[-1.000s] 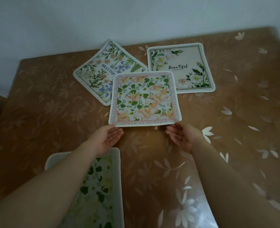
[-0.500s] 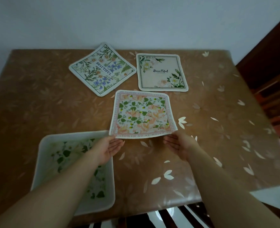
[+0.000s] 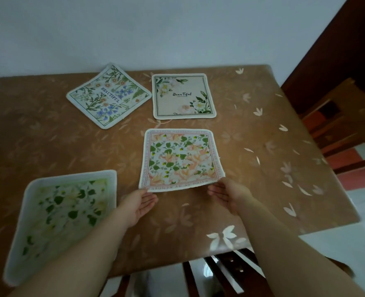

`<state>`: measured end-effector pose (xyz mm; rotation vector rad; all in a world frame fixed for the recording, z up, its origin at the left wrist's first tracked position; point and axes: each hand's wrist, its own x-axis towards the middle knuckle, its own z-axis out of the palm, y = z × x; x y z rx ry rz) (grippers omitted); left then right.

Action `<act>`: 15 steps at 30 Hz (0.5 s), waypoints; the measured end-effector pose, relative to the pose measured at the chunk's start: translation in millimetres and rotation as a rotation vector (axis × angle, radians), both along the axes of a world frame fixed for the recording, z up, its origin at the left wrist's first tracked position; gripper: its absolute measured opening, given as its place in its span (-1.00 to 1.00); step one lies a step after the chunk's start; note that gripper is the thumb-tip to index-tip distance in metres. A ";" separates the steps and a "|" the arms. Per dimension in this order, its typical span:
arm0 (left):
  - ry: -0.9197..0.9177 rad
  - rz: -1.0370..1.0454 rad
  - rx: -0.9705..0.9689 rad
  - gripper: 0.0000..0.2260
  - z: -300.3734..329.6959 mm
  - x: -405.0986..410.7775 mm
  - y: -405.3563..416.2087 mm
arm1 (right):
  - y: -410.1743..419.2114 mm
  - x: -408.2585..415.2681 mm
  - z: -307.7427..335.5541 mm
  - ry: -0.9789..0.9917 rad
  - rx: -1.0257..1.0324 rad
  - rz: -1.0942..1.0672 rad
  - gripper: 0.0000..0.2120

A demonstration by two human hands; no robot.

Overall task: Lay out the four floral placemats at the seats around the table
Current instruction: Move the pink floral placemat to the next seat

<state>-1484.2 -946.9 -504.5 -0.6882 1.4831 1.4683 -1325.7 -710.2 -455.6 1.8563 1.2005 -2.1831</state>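
Both my hands hold the near edge of a pink-and-green floral placemat (image 3: 180,159) in the middle of the table. My left hand (image 3: 139,203) pinches its near left corner, my right hand (image 3: 228,195) its near right corner. The near edge is lifted slightly; the far part looks to rest on the table. A green-leaf placemat (image 3: 63,213) lies flat at the near left. At the far side lie a tilted wildflower placemat (image 3: 108,96) marked "Beautiful" and a cream rose placemat (image 3: 183,96).
The table wears a brown petal-print cover (image 3: 263,146) and stands against a pale wall. A dark wooden chair (image 3: 338,129) is at the right side. Another chair's slats (image 3: 220,273) show below the near edge.
The pink-and-green placemat has been pulled toward me, away from the two far placemats it overlapped. My view has drawn back, showing more of the table and its near edge.
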 end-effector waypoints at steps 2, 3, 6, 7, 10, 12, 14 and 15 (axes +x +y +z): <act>0.000 0.014 -0.006 -0.81 -4.1 20.7 18.5 | 22.0 18.8 -7.8 0.010 -0.033 0.008 -0.79; 0.003 0.021 -0.014 -0.80 -5.5 31.4 29.4 | 34.2 27.7 -11.0 0.014 -0.052 0.020 -0.79; 0.005 0.068 -0.056 -0.80 -7.6 65.6 60.0 | 70.9 53.6 -15.1 0.028 -0.118 0.059 -0.80; 0.003 0.078 -0.057 -0.80 -7.9 76.7 69.3 | 83.2 61.8 -15.7 0.030 -0.129 0.074 -0.80; -0.007 0.099 -0.043 -0.82 -5.8 105.6 95.6 | 116.9 86.1 -15.7 0.038 -0.142 0.096 -0.79; -0.002 0.107 -0.047 -0.82 -3.8 123.2 110.1 | 134.1 102.3 -15.7 0.032 -0.154 0.098 -0.78; 0.008 0.110 -0.062 -0.81 -2.3 138.3 121.2 | 145.7 116.6 -15.2 0.032 -0.171 0.107 -0.77; 0.010 0.115 -0.073 -0.80 -1.3 144.6 125.4 | 149.8 122.9 -15.2 0.033 -0.177 0.115 -0.77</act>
